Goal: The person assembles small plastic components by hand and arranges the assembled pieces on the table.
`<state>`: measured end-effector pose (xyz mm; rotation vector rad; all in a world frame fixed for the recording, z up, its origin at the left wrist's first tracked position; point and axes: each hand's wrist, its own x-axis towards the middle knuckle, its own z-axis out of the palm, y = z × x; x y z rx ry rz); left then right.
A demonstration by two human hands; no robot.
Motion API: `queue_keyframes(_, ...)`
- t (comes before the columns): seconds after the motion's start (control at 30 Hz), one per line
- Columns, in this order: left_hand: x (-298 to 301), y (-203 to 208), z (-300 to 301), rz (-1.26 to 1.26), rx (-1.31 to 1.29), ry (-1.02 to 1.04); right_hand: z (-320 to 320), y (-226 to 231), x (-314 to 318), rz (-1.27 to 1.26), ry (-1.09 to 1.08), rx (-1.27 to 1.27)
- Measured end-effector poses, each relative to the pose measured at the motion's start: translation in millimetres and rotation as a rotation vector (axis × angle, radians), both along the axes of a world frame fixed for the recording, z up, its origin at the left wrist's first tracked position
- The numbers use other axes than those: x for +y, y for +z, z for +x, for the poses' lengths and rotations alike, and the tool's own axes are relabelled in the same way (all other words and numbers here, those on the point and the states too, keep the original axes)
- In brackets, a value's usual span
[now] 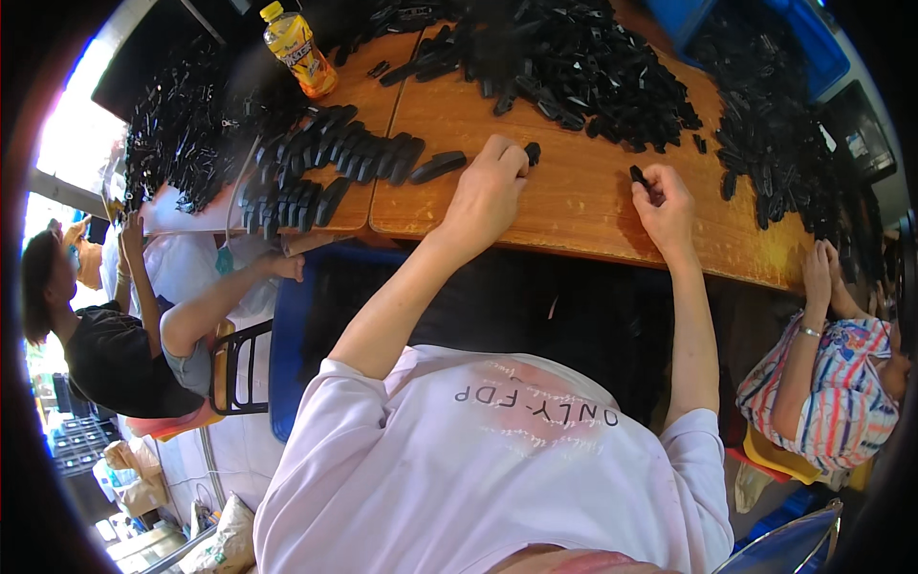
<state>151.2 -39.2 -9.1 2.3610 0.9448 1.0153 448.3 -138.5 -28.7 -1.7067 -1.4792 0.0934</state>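
My left hand (486, 189) is above the wooden table, its fingers curled in a pinch. A small black plastic part (533, 153) shows at its fingertips. To the right, my right hand (666, 212) is closed on another black plastic part (639, 176), whose end sticks out past the thumb and fingers. Just left of my left hand lies a single longer black piece (438, 166). Beyond both hands spreads a big heap of loose black plastic parts (598, 81). Their exact kind is too small to make out.
Rows of black pieces (359, 153) lie at the left, near a yellow drink bottle (301, 53). More black parts (186, 134) are heaped at far left and along the right (765, 143). A person (124, 325) sits left, another person (822, 383) works right. The wooden table (574, 206) has its edge before me.
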Motion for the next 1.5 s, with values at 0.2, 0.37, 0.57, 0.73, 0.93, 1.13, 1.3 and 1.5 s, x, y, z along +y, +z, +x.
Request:
queue_keyframes(0.2,-1.0,-2.4,-30.8,-0.003,-0.148,-0.028,-70.0,28.9,16.7,-0.016,0.231,0.078)
queue_keyframes(0.37,-2.5,-8.0,-30.1,0.122,-0.114,0.037,-98.6,29.5,22.1,-0.015,0.256,0.128)
queue_keyframes(0.57,-3.4,-6.2,-31.9,-0.084,-0.187,0.125,-88.6,15.6,15.6,0.151,0.355,-0.168)
queue_keyframes(0.73,0.5,-7.4,-36.0,-0.019,-0.143,0.032,-96.6,28.8,10.6,0.050,0.240,-0.296)
queue_keyframes(0.93,-2.2,-5.6,-37.4,-0.177,-0.139,-0.045,-107.1,29.4,26.4,0.003,0.422,-0.131)
queue_keyframes(1.13,3.7,-5.7,-30.7,-0.226,-0.188,-0.074,-93.8,29.5,47.6,0.073,0.568,-0.197)
queue_keyframes(1.3,4.4,-4.0,-29.2,-0.144,-0.140,-0.121,-116.0,16.2,69.5,0.173,0.643,-0.238)
queue_keyframes(1.5,26.9,18.7,-54.7,0.533,0.292,-0.122,-102.2,19.4,45.5,0.171,0.429,-0.286)
